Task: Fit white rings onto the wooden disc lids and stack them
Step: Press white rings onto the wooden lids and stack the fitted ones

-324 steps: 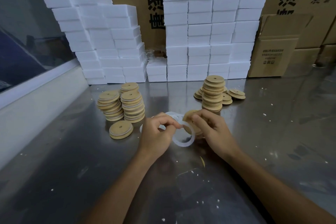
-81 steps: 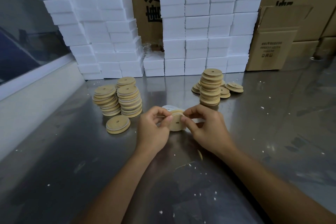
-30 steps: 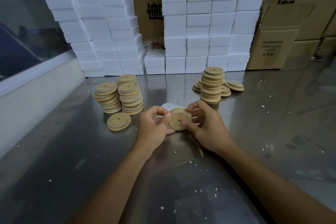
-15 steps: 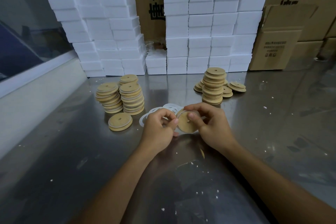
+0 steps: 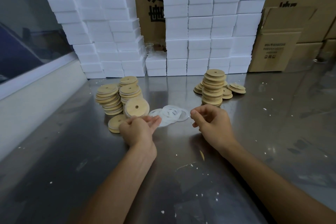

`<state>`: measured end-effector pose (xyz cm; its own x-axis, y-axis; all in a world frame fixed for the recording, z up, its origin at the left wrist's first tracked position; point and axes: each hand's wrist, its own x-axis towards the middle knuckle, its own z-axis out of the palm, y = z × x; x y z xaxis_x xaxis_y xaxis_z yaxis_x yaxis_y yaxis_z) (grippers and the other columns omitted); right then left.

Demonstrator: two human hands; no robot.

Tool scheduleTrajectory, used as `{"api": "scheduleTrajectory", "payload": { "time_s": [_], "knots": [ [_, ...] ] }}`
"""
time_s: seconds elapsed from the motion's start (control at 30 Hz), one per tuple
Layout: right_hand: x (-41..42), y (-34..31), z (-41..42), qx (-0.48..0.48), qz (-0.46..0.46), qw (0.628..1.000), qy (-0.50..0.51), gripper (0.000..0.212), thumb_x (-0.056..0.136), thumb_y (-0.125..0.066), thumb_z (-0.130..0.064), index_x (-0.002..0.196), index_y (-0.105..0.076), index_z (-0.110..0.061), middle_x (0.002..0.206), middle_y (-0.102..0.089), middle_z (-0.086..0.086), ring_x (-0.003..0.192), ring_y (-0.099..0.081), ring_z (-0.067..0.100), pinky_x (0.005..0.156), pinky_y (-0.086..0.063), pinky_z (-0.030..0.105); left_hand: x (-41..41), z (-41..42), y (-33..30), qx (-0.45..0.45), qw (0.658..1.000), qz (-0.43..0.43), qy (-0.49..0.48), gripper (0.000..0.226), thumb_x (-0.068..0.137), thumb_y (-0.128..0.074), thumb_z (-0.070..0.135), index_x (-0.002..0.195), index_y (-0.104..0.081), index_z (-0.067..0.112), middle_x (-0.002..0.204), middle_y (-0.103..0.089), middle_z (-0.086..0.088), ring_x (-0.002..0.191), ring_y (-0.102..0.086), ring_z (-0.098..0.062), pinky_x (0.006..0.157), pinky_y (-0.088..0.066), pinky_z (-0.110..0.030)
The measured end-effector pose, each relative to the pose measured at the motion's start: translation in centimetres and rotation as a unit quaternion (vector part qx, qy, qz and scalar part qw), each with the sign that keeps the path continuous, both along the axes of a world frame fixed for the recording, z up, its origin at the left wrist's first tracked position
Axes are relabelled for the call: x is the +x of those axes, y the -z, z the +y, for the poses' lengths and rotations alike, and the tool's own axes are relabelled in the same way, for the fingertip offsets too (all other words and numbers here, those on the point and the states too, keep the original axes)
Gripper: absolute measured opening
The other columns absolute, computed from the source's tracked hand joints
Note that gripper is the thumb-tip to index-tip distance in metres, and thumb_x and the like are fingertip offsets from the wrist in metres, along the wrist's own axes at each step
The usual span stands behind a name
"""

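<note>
On the steel desk (image 5: 254,132), finished stacks (image 5: 118,96) stand left, the left hand (image 5: 140,129) holds a ringed wooden lid (image 5: 136,107) tilted above a flat lid (image 5: 116,125), loose white rings (image 5: 171,116) lie between, and the right hand (image 5: 212,123) hovers, its grip loosely curled, holding nothing.

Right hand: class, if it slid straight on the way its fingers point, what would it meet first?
The right hand points left, so probably the white rings on the table; height above them is unclear.

Loose rings (image 5: 171,116) lie at frame centre on the table (image 5: 181,178), disc stacks (image 5: 118,96) to their left, another stack (image 5: 212,87) upper right, foam blocks (image 5: 200,23) behind.
</note>
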<state>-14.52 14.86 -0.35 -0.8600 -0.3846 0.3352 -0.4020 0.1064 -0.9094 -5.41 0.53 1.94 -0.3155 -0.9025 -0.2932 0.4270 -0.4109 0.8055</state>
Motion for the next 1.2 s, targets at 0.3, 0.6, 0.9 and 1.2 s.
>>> {"api": "scheduleTrajectory", "payload": {
  "time_s": [0.3,0.6,0.9,1.2],
  "knots": [
    [0.1,-0.1,0.1,0.019,0.009,1.000,0.003,0.007,0.094,-0.068,-0.022,0.089,-0.072,-0.018,0.083,-0.073,-0.007,0.064,-0.070,0.008,0.062,-0.057,0.023,0.5,-0.6,0.2,0.098,0.989,0.097,0.056,0.027,0.100,-0.035,0.007,0.118,-0.053,-0.001,0.083,-0.072,-0.016,0.076,-0.070,-0.029,0.065,-0.060,-0.033],
    [0.0,0.1,0.1,0.028,0.008,1.000,0.002,0.008,0.093,-0.068,-0.023,0.085,-0.071,-0.023,0.079,-0.072,-0.009,0.063,-0.070,0.008,0.059,-0.055,0.022,0.1,1.1,-0.2,-0.028,0.999,-0.018,0.022,0.020,0.089,-0.029,-0.007,0.092,-0.045,0.003,0.079,-0.066,-0.018,0.050,-0.068,-0.028,0.046,-0.055,-0.030],
    [-0.1,0.4,0.1,0.027,0.008,0.999,0.032,0.009,0.092,-0.069,-0.023,0.083,-0.071,-0.024,0.073,-0.071,-0.006,0.068,-0.068,0.009,0.068,-0.058,0.025,0.5,1.0,2.4,-0.633,0.665,-0.366,0.153,0.017,0.082,-0.070,0.021,0.098,-0.065,0.020,0.099,-0.062,0.002,0.092,-0.058,-0.019,0.077,-0.045,-0.029],
    [-1.9,0.2,0.6,-0.065,-0.025,0.980,0.188,0.025,0.083,-0.074,-0.019,0.101,-0.057,-0.024,0.083,-0.061,-0.010,0.071,-0.057,-0.002,0.069,-0.043,0.018,0.7,0.8,2.3,-0.642,0.625,-0.416,0.154,0.009,0.086,-0.065,0.022,0.083,-0.071,0.016,0.091,-0.063,-0.003,0.092,-0.057,-0.024,0.081,-0.048,-0.040]
  ]
}}
